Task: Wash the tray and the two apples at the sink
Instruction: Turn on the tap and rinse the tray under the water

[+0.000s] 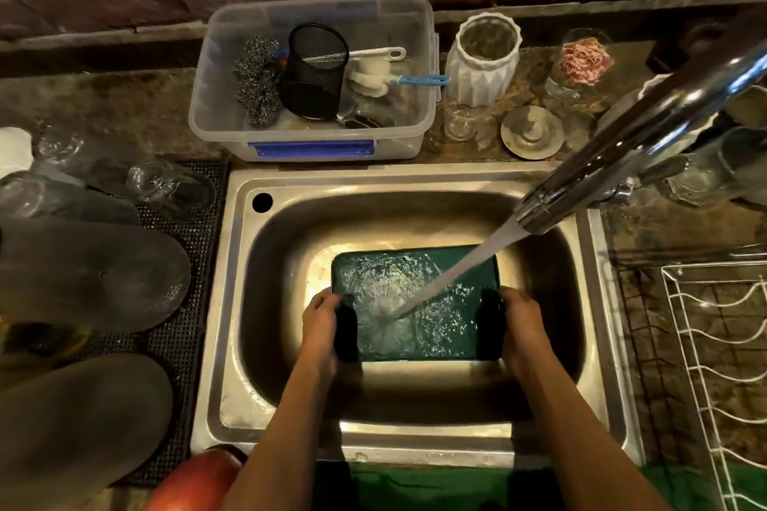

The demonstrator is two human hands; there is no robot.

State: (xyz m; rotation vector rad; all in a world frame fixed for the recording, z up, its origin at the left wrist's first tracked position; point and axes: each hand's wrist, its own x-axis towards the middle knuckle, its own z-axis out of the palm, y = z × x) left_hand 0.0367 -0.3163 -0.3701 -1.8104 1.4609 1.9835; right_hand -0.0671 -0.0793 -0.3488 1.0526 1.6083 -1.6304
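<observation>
Two hands grip one dark green tray [419, 303] by its short ends: the left hand [321, 328] curls over the left edge with its thumb lying on the inner face, and the right hand [521, 328] wraps the right edge the same way. Both hold the tray low inside the single steel sink [415, 178], where one stream of water [456, 266] from the one chrome faucet [631, 137] strikes the tray's inner face and spreads in ripples. One red apple [195, 481] shows at the near left corner of the sink, partly cut off by the frame edge; a second cannot be seen. Behind the sink stands one clear plastic bin [311, 137] holding one black mesh cup [313, 71] and steel scourers [257, 79]. One white ribbed vase [483, 62] stands just right of the bin. One white wire rack [722, 344] lies to the right.
</observation>
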